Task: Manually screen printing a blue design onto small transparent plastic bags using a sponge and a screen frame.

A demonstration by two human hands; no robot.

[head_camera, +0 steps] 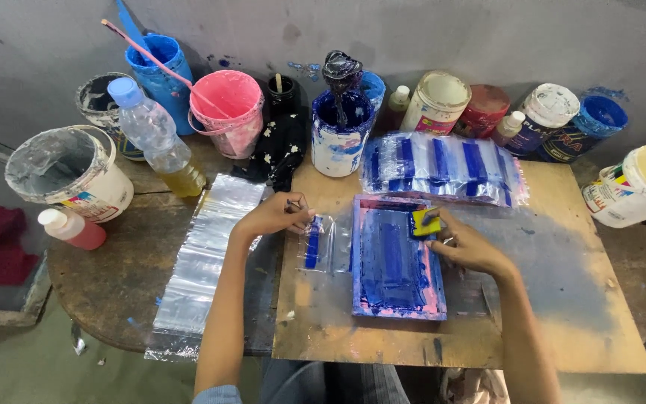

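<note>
A small pink-edged screen frame [396,258] smeared with blue ink lies on a wooden board [562,299]. My right hand [466,243] grips a yellow squeegee pad [425,221] at the frame's upper right corner. My left hand [277,215] pinches the top edge of a clear plastic bag [321,243] printed with a blue stripe, lying just left of the frame.
A pile of printed striped bags [443,168] lies behind the frame. A stack of blank clear bags [207,262] sits at the left. Paint tubs line the back: blue [342,131], pink [227,112], white [69,172], plus a plastic bottle [155,138] and several jars.
</note>
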